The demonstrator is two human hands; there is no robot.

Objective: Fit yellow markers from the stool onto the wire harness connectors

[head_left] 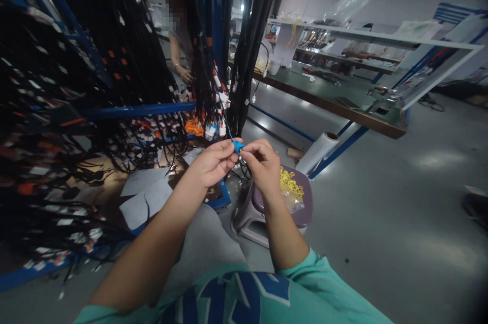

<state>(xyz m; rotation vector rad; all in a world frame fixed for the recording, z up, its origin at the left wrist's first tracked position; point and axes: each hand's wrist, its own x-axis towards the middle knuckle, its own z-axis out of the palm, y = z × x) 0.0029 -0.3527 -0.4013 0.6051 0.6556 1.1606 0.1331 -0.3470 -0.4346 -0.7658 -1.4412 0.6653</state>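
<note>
A small blue connector with a thin blue wire rising from it is pinched between the thumb and fingers of my left hand. My right hand meets it from the other side, thumb and forefinger closed on a tiny yellow piece at the connector's face. Whether that piece sits inside the connector is too small to tell. Below my right hand, a pile of yellow clips lies by a clear plastic bag on a purple-topped stool.
Bundles of black cables with white and orange connectors hang on a blue rack to the left. Behind them stands another person. White paper sheets lie below. A green workbench and a white roll are on the right.
</note>
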